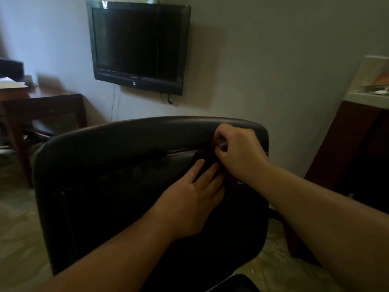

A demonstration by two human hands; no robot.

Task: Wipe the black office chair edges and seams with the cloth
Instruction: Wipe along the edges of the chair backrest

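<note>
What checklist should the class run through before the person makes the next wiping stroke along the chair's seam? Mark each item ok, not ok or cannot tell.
1. Right hand at the seam near the top edge of the chair back: ok.
2. Cloth gripped in right hand: cannot tell; something dark sits under the curled fingers.
3. Left hand flat, steadying the chair back: ok.
4. Seam visible to the left: ok.
5. Lighting adequate: not ok, dim.

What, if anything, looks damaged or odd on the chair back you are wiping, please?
The black office chair shows wear: reddish-brown streaks run along the seam below its top edge, beside the right hand, as if the black covering has worn through. The left hand lies flat just below. The picture is too dim to show a cloth clearly.
</note>
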